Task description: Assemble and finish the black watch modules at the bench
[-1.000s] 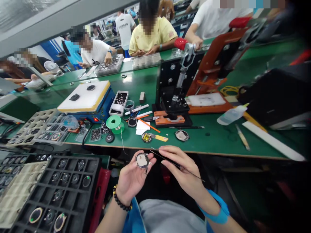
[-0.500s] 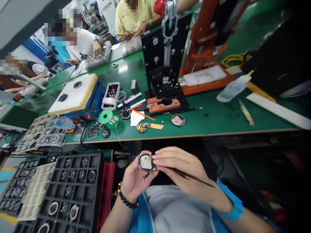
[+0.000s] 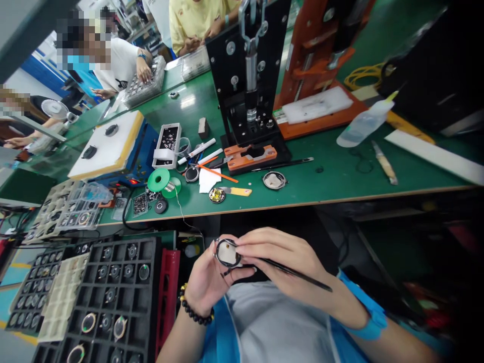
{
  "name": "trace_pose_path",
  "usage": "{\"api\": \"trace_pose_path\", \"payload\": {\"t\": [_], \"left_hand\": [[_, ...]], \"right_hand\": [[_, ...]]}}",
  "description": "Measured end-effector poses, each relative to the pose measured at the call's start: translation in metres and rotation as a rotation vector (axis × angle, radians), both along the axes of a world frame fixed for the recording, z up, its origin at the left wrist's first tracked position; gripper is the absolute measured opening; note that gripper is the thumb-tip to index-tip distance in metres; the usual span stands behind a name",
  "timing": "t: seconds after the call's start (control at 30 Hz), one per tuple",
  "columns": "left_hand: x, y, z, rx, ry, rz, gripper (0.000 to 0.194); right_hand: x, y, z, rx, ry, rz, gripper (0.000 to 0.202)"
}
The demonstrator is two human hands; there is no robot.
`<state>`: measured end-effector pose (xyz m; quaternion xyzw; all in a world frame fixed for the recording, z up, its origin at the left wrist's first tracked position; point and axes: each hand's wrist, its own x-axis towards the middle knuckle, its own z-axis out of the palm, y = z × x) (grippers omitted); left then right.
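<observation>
A round watch case (image 3: 228,253) with a pale inner face and dark rim is gripped between the thumb and fingers of my left hand (image 3: 212,277), in front of my body. My right hand (image 3: 287,257) holds dark, thin tweezers (image 3: 298,275) that slant down to the right across the palm. Its fingertips meet the right edge of the case and hide the tweezers' tips. Beyond my hands, on the green bench (image 3: 340,176), lie another open round case (image 3: 275,180) and a round part with a yellow inside (image 3: 217,195).
Black trays (image 3: 124,302) of watch parts stand at lower left. A black press (image 3: 249,75) and an orange press (image 3: 313,65) rise from the bench. A solder spool (image 3: 159,180), blue box (image 3: 138,151) and squeeze bottle (image 3: 365,123) stand there too. People sit opposite.
The camera view has shifted slightly, moving the bench items up and left. My right fingers have shifted a little on the case, and my left fingers extend further beneath it.
</observation>
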<state>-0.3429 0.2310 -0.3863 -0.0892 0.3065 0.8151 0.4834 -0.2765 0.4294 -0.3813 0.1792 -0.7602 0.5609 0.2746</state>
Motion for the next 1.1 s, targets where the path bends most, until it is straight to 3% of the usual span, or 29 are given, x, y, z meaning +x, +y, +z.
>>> {"api": "trace_pose_path", "payload": {"t": [0.57, 0.77, 0.97, 1.1], "left_hand": [[0.003, 0.001, -0.002, -0.043, 0.001, 0.027, 0.030], [0.003, 0.003, -0.004, -0.096, -0.038, 0.057, 0.031], [0.002, 0.005, 0.001, -0.098, 0.016, 0.025, 0.032], [0.003, 0.005, 0.004, -0.083, -0.022, 0.034, 0.031]], "right_hand": [[-0.002, -0.006, -0.006, 0.011, 0.040, -0.089, 0.023], [-0.001, -0.005, -0.011, 0.119, 0.052, -0.093, 0.031], [0.001, -0.002, -0.013, 0.109, 0.048, -0.070, 0.028], [0.004, -0.004, -0.014, 0.235, 0.107, -0.131, 0.030]]}}
